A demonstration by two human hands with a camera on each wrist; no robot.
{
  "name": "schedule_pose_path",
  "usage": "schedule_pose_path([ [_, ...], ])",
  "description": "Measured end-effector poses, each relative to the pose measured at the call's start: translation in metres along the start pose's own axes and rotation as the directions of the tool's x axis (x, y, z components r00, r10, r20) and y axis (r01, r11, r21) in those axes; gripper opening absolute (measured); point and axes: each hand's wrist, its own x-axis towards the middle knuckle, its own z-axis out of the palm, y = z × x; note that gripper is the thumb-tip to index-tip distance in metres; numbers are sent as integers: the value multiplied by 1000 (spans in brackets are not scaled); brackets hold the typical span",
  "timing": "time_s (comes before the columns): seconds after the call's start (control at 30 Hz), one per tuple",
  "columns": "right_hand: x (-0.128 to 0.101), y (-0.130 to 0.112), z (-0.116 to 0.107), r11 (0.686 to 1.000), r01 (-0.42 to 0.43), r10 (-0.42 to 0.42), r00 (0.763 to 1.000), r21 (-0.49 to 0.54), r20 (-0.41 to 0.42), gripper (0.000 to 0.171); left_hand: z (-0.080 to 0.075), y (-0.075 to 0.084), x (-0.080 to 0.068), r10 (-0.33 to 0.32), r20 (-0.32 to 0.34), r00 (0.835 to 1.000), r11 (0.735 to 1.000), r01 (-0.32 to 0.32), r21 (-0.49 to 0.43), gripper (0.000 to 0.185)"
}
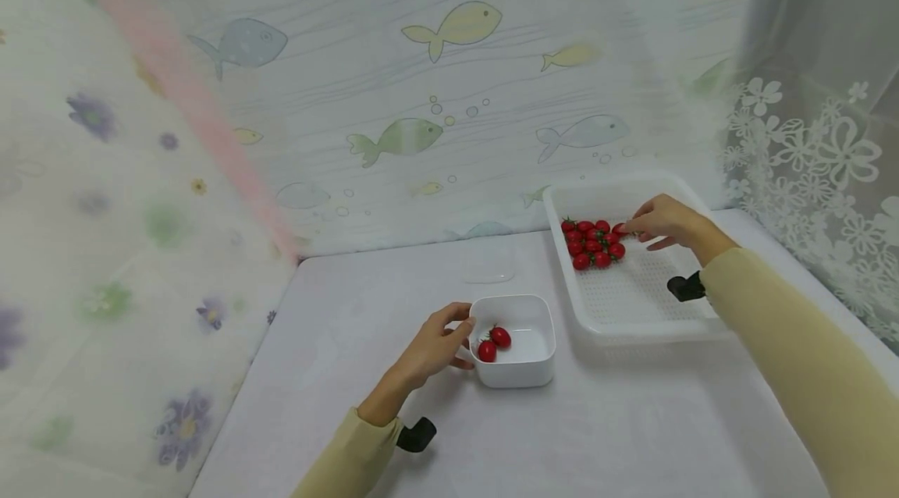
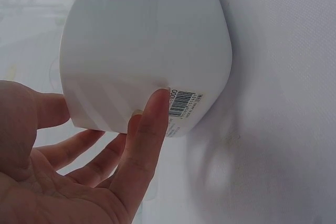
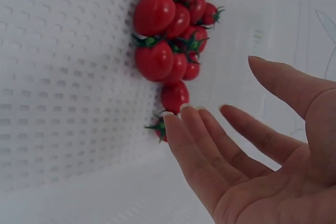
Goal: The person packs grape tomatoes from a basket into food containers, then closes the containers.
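Observation:
A small white square container (image 1: 516, 375) stands on the table with two cherry tomatoes (image 1: 500, 337) inside. My left hand (image 1: 434, 346) holds it at its left side, thumb at the rim and fingers along the outer wall, one beside a barcode label (image 2: 184, 103). To the right, my right hand (image 1: 663, 218) reaches into a larger white basket (image 1: 593, 326) with a perforated bottom. Its thumb and fingers are spread apart, fingertips right by the nearest cherry tomatoes (image 3: 175, 96). Several more red tomatoes with green stems (image 1: 592, 246) lie grouped in the basket's left part.
A clear, flat lid-like piece (image 1: 489, 268) lies behind the small container. The white-covered table (image 1: 337, 311) meets a fish-print curtain (image 1: 393, 193) at the back, a flowered curtain (image 1: 126, 264) on the left and a lacy one (image 1: 815, 162) on the right.

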Motion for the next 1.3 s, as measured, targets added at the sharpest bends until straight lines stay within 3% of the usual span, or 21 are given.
schedule_pose_path([
  [0.2,11,12,3,986,-95,97,995,134,-12,74,0,2,0,0,-4,1000,1000,0,6,39],
  [0.37,16,19,7,976,-147,141,989,162,45,80,0,0,2,-10,-6,1000,1000,10,13,40],
  [0.6,23,24,15,959,-197,174,977,204,126,72,0,0,1,-18,-4,1000,1000,18,8,40],
  [0.83,33,25,22,951,-244,221,966,192,131,49,0,-1,1,-22,-5,1000,1000,22,6,40],
  [1.1,41,20,28,959,-245,234,968,142,87,74,-1,-1,0,-16,-2,1000,1000,16,1,40],
  [1.2,45,19,30,965,-232,224,972,121,76,72,-1,-1,0,-17,-4,1000,1000,17,-3,40],
  [1.3,48,18,31,965,-225,218,974,131,65,57,-1,-1,0,-19,-7,1000,1000,19,-7,40],
])
